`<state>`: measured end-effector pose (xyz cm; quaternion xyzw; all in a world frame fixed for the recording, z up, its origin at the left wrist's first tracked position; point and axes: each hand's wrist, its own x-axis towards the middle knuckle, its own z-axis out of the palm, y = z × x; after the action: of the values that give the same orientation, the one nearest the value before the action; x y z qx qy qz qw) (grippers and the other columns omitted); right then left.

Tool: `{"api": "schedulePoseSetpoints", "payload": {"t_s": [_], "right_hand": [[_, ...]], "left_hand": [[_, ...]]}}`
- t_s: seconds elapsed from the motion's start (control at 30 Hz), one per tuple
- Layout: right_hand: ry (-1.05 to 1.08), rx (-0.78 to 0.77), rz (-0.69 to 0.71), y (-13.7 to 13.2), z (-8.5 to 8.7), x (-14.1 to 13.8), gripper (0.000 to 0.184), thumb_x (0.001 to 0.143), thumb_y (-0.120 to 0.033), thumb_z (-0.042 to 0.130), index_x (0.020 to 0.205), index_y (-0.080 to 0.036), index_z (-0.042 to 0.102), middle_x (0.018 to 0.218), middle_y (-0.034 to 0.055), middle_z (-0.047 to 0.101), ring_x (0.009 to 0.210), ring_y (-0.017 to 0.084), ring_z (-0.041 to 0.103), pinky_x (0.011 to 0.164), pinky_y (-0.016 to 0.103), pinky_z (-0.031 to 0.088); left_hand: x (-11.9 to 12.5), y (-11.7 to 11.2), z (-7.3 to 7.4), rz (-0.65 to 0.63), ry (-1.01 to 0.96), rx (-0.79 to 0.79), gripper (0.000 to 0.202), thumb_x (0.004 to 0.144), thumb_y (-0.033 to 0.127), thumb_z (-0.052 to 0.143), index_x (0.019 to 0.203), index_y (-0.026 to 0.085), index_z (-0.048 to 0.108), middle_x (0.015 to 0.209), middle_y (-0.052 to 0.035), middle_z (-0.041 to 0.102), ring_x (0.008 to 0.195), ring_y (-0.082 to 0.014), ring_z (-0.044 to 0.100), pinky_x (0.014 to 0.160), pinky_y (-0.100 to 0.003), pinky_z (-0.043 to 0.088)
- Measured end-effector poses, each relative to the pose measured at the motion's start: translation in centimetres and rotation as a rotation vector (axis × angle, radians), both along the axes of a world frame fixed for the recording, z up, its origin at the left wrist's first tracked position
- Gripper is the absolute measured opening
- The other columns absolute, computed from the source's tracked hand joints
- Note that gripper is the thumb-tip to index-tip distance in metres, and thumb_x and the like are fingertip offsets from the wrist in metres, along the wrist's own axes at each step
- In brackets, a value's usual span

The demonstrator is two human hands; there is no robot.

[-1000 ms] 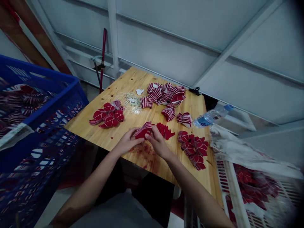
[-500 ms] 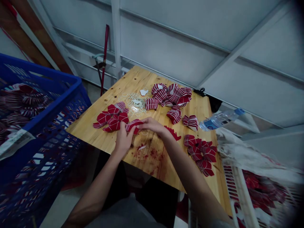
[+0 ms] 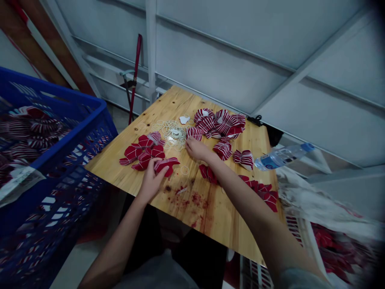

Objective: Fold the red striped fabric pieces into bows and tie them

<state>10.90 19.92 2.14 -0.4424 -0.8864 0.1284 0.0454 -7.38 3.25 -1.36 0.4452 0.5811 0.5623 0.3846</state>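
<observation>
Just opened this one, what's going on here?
One person is working at a wooden table with bare hands. The left hand holds a red-and-white striped fabric bundle, while the right hand is near a striped fabric piece and a pile of pale elastic bands. More striped bundles lie around the tabletop, and a blue plastic crate beside the table holds others.

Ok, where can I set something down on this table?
Bare wood lies at the front edge, between your left hand and right forearm, though stained red; also the far corner past the rubber bands. Red-striped fabric pieces crowd the middle.
</observation>
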Motion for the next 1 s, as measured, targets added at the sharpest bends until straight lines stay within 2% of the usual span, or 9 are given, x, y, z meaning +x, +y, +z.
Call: {"api": "schedulePoseSetpoints", "payload": {"t_s": [0.17, 0.3, 0.43, 0.6, 0.7, 0.8, 0.87, 0.93, 1.0], "right_hand": [[0.169, -0.045, -0.038, -1.5, 2.5, 1.9, 0.018, 0.092, -0.014, 0.036, 0.096, -0.014, 0.054, 0.082, 0.0053, 0.065, 0.068, 0.015, 0.058, 0.067, 0.026, 0.044], [0.506, -0.369, -0.069, -4.6, 4.4, 3.1, 0.008, 0.088, -0.024, 0.045, 0.085, -0.019, 0.05, 0.06, -0.0049, 0.051, 0.05, 0.011, 0.047, 0.051, 0.023, 0.037], [0.716, -0.729, -0.106, -8.9, 5.9, 3.5, 0.011, 0.083, -0.03, 0.054, 0.088, -0.021, 0.049, 0.055, -0.0078, 0.05, 0.041, 0.008, 0.045, 0.041, 0.019, 0.033], [0.966, -0.836, -0.219, -12.2, 5.9, 4.4, 0.022, 0.071, -0.028, 0.066, 0.085, -0.019, 0.052, 0.051, -0.0082, 0.054, 0.039, 0.006, 0.046, 0.039, 0.016, 0.031], [1.136, -0.826, -0.319, -12.8, 4.8, 5.1, 0.034, 0.059, -0.022, 0.076, 0.077, -0.021, 0.048, 0.047, -0.0112, 0.052, 0.035, 0.005, 0.041, 0.036, 0.015, 0.027], [1.375, -0.49, -0.608, -12.9, 3.6, 5.3, 0.044, 0.055, -0.024, 0.081, 0.064, -0.023, 0.038, 0.039, -0.0146, 0.04, 0.03, 0.003, 0.033, 0.032, 0.015, 0.022], [1.492, -0.397, -0.724, -13.2, 3.0, 5.0, 0.05, 0.057, -0.032, 0.083, 0.058, -0.023, 0.034, 0.038, -0.0134, 0.038, 0.03, 0.003, 0.032, 0.032, 0.016, 0.023], [1.595, -0.534, -0.737, -13.8, 2.6, 4.4, 0.052, 0.058, -0.041, 0.085, 0.055, -0.022, 0.036, 0.039, -0.0113, 0.039, 0.033, 0.004, 0.036, 0.034, 0.017, 0.028], [1.712, -0.699, -0.726, -14.8, 2.2, 3.7, 0.048, 0.056, -0.047, 0.086, 0.056, -0.021, 0.046, 0.046, -0.0071, 0.051, 0.041, 0.006, 0.048, 0.042, 0.019, 0.042]], "left_hand": [[0.9, 0.4, 0.3, -0.067, -0.337, -0.112, 0.035, 0.071, 0.038, 0.077, 0.095, 0.016, 0.063, 0.088, -0.0032, 0.069, 0.082, -0.018, 0.067, 0.079, -0.033, 0.055], [1.9, 0.7, 1.1, -0.148, -0.737, -0.179, 0.039, 0.07, 0.041, 0.079, 0.092, 0.015, 0.062, 0.079, -0.0037, 0.071, 0.07, -0.0181, 0.07, 0.07, -0.033, 0.06], [3.3, 0.8, 1.9, -0.318, -0.89, -0.199, 0.038, 0.071, 0.04, 0.079, 0.094, 0.013, 0.064, 0.074, -0.0044, 0.073, 0.064, -0.0179, 0.071, 0.06, -0.027, 0.06], [4.3, 0.0, 1.5, -0.538, -1.035, -0.189, 0.05, 0.059, 0.046, 0.087, 0.09, 0.013, 0.066, 0.076, -0.0052, 0.075, 0.059, -0.0169, 0.071, 0.053, -0.022, 0.058], [4.3, -1.0, 1.2, -0.648, -0.968, -0.222, 0.054, 0.059, 0.051, 0.085, 0.091, 0.012, 0.066, 0.079, -0.0076, 0.075, 0.058, -0.017, 0.07, 0.052, -0.023, 0.057], [4.1, -2.1, 1.7, -0.708, -0.765, -0.227, 0.054, 0.06, 0.049, 0.085, 0.097, 0.014, 0.066, 0.084, -0.0074, 0.074, 0.062, -0.0169, 0.07, 0.055, -0.025, 0.057], [4.0, -2.5, 2.5, -0.698, -0.554, -0.192, 0.047, 0.064, 0.043, 0.084, 0.097, 0.015, 0.067, 0.089, -0.0066, 0.074, 0.07, -0.0165, 0.07, 0.065, -0.027, 0.057], [4.0, -2.6, 3.6, -0.676, -0.309, -0.134, 0.035, 0.07, 0.036, 0.08, 0.096, 0.015, 0.069, 0.094, -0.0062, 0.074, 0.081, -0.0169, 0.069, 0.077, -0.028, 0.056], [3.9, -2.6, 4.4, -0.677, -0.114, -0.079, 0.026, 0.074, 0.032, 0.076, 0.094, 0.016, 0.069, 0.096, -0.006, 0.073, 0.09, -0.0182, 0.067, 0.085, -0.031, 0.053]]}}
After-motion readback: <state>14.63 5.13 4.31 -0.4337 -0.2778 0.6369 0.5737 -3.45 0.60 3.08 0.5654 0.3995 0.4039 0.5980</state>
